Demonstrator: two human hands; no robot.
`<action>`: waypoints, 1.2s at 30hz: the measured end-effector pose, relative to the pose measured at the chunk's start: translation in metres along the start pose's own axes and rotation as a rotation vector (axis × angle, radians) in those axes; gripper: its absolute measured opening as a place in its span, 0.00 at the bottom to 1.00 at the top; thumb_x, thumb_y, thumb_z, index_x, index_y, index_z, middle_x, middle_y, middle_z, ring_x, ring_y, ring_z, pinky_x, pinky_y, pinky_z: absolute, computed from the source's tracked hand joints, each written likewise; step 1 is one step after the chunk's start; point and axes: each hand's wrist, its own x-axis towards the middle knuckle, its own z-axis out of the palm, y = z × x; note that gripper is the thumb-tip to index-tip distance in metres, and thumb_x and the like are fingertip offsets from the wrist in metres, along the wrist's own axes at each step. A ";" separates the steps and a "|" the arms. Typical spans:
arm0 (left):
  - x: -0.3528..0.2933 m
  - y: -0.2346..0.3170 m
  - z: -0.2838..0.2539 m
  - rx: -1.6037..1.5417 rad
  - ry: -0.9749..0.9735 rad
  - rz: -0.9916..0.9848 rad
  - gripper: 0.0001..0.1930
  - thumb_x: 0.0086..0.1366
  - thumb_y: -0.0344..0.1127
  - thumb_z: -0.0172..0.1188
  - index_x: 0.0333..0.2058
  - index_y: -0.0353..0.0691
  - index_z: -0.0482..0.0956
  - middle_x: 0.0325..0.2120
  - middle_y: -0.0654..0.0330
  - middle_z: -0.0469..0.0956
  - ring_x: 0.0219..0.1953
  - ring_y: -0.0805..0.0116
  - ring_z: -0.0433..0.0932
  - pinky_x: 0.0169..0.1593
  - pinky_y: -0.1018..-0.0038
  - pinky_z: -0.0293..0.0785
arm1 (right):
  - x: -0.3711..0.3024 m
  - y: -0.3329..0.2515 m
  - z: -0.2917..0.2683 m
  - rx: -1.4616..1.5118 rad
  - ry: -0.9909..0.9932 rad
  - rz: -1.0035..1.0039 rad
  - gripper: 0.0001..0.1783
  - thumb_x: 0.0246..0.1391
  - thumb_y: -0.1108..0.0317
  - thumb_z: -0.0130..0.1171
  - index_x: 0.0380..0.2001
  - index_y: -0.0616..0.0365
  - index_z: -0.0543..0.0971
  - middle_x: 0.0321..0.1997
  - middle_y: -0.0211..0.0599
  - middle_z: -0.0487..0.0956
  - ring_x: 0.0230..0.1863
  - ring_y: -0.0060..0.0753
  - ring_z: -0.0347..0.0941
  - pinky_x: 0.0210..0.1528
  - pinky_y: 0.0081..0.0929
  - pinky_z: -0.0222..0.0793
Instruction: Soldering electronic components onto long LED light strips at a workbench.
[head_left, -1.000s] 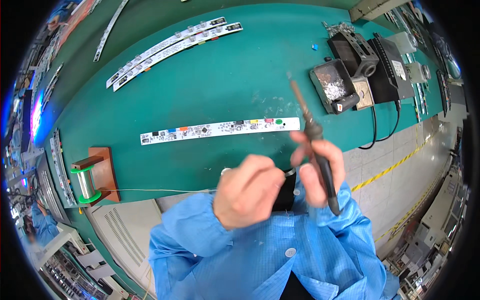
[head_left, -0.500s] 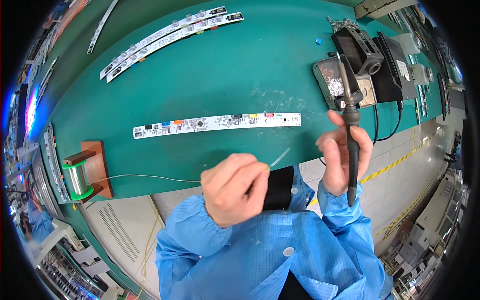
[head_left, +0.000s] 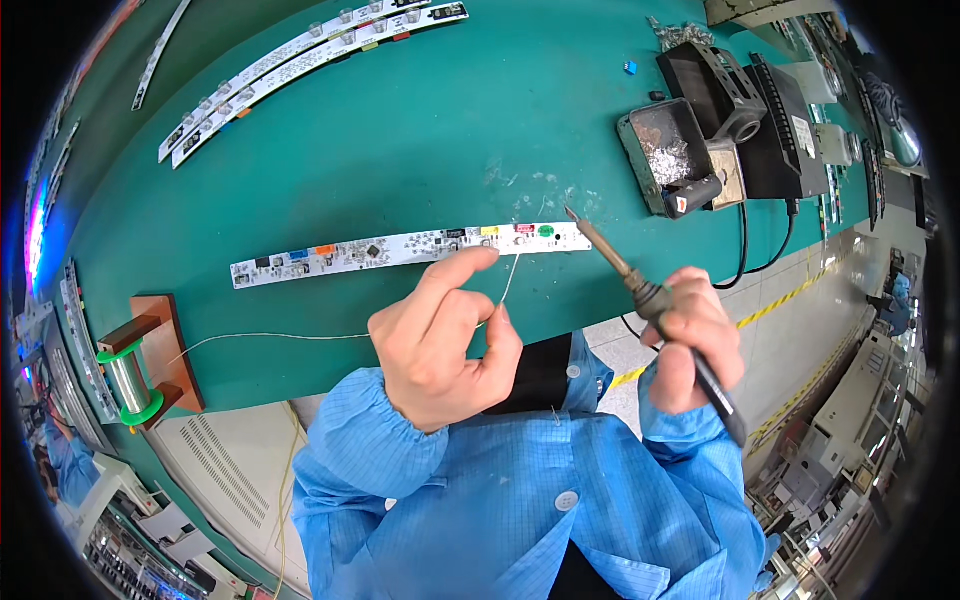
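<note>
A long white circuit board (head_left: 410, 249) with small coloured parts lies across the green bench in front of me. My left hand (head_left: 440, 335) is just below its right half, pinching solder wire (head_left: 511, 280) whose free end points up to the board's lower edge. The wire trails left from that hand to a solder spool (head_left: 130, 383) with green flanges on a brown stand. My right hand (head_left: 697, 335) is closed around a soldering iron (head_left: 648, 295). The iron's tip is close to the board's right end; I cannot tell whether it touches.
Two more populated circuit boards (head_left: 300, 68) lie at the far left. On the right stand a solder-scrap tray (head_left: 628, 150), a black iron holder (head_left: 700, 85) and a black soldering station (head_left: 785, 130) with its cable. A small blue part (head_left: 630, 68) lies near the tray.
The soldering iron has swung from upright to tilted left, its tip coming down toward the board. My left hand has turned, bringing the solder wire up to the board's edge.
</note>
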 end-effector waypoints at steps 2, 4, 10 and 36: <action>0.001 -0.003 0.000 0.003 0.019 0.005 0.08 0.41 0.19 0.61 0.19 0.36 0.70 0.40 0.45 0.80 0.23 0.65 0.80 0.20 0.76 0.68 | 0.001 -0.007 0.007 -0.087 -0.015 -0.064 0.10 0.43 0.69 0.62 0.31 0.61 0.78 0.17 0.33 0.72 0.19 0.31 0.66 0.35 0.40 0.67; 0.003 -0.004 0.000 0.009 0.039 0.010 0.08 0.41 0.19 0.60 0.19 0.36 0.70 0.40 0.45 0.80 0.22 0.66 0.79 0.19 0.77 0.67 | 0.000 -0.015 0.019 -0.205 -0.005 -0.131 0.09 0.41 0.68 0.63 0.28 0.59 0.80 0.15 0.29 0.68 0.17 0.28 0.62 0.35 0.36 0.66; 0.003 -0.006 0.001 0.016 0.038 -0.030 0.10 0.39 0.21 0.63 0.18 0.38 0.69 0.42 0.48 0.80 0.17 0.67 0.76 0.18 0.75 0.69 | 0.001 -0.038 0.038 -0.468 -0.091 -0.211 0.08 0.41 0.63 0.64 0.26 0.53 0.83 0.13 0.18 0.63 0.15 0.20 0.54 0.31 0.28 0.57; 0.001 -0.011 0.003 0.008 0.046 -0.011 0.07 0.43 0.21 0.63 0.19 0.36 0.72 0.42 0.49 0.80 0.19 0.68 0.77 0.19 0.75 0.70 | 0.014 -0.051 0.053 -0.663 -0.280 -0.199 0.11 0.33 0.72 0.60 0.27 0.55 0.82 0.10 0.20 0.62 0.14 0.22 0.54 0.42 0.34 0.60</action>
